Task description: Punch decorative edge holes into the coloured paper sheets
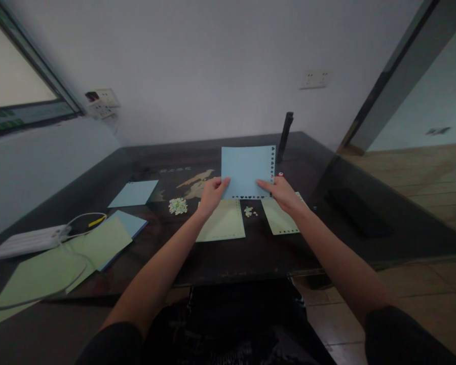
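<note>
Pinching a square blue paper sheet (pixel 246 170) with heart-punched edges, both hands (pixel 212 195) (pixel 283 193) grip it.

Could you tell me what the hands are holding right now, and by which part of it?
Both hands hold one blue sheet upright above the table by its punched bottom edge: left hand at the lower left corner, right hand towards the lower right.

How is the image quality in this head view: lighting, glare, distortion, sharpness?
Head view: dim, flat light; the dark glossy table shows faint reflections; wide-angle bending curves the edges; the pale blue punched paper sheet, held by left hand and right hand, is fairly sharp; corners soften.
</note>
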`<move>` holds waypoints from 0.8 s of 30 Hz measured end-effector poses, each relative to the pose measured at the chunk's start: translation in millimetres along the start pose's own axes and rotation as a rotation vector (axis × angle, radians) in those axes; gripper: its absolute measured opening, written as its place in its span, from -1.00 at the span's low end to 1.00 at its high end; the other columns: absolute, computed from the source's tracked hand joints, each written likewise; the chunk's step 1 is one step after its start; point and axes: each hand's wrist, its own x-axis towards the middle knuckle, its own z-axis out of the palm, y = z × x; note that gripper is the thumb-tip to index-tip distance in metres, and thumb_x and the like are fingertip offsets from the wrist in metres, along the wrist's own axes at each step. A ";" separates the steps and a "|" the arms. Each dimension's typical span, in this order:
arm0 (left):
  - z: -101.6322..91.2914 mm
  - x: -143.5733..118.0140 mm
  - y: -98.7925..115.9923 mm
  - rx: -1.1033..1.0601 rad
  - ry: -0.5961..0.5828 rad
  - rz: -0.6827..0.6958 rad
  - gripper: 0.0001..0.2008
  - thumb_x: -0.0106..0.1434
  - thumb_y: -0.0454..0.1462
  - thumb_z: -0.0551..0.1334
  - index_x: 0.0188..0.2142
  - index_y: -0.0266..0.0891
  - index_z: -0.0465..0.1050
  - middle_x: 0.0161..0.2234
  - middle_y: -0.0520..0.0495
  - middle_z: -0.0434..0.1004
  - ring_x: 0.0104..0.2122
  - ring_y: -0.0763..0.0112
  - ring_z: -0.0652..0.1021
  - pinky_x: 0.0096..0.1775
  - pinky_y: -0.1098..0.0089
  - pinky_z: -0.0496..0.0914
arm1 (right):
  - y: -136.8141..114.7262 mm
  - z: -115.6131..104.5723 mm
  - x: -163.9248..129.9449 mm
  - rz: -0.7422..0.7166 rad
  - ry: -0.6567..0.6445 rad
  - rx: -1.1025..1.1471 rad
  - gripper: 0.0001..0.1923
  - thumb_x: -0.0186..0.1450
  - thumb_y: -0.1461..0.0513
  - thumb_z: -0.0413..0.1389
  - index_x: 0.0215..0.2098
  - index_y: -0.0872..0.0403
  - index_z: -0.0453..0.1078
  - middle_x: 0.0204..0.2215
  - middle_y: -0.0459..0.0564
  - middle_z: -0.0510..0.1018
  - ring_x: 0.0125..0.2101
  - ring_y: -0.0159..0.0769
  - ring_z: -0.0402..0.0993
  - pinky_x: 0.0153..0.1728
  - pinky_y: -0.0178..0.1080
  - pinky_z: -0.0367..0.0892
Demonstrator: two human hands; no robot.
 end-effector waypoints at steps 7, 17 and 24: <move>11.7 -8.8 -17.7 0.128 -0.058 0.028 -0.61 0.18 -0.04 0.15 -0.63 -0.24 0.22 -0.67 0.09 0.16 -0.62 0.52 0.22 -0.53 0.45 0.10 | 23.9 -19.1 6.7 -0.030 0.071 -0.033 -0.67 0.07 0.10 0.26 -0.28 0.14 0.50 -0.23 0.12 0.61 -0.24 -0.12 0.54 -0.14 -0.04 0.42; 11.3 -14.3 -15.5 0.106 -0.045 0.007 -0.65 0.19 -0.08 0.14 -0.60 -0.24 0.24 -0.67 0.10 0.16 -0.62 0.53 0.22 -0.52 0.45 0.11 | 18.4 -23.8 2.5 0.031 -0.115 -0.072 -0.63 0.02 0.20 0.30 -0.21 0.16 0.48 -0.22 0.13 0.60 -0.22 -0.10 0.54 -0.09 0.01 0.40; 14.0 -13.4 -23.9 0.120 -0.113 0.009 -0.63 0.21 -0.06 0.09 -0.61 -0.24 0.27 -0.65 0.05 0.28 -0.58 0.48 0.32 -0.49 0.44 0.18 | 21.3 -27.5 5.0 0.015 -0.071 -0.124 -0.67 0.00 0.21 0.30 -0.25 0.15 0.49 -0.20 0.11 0.60 -0.21 -0.10 0.54 -0.08 0.00 0.40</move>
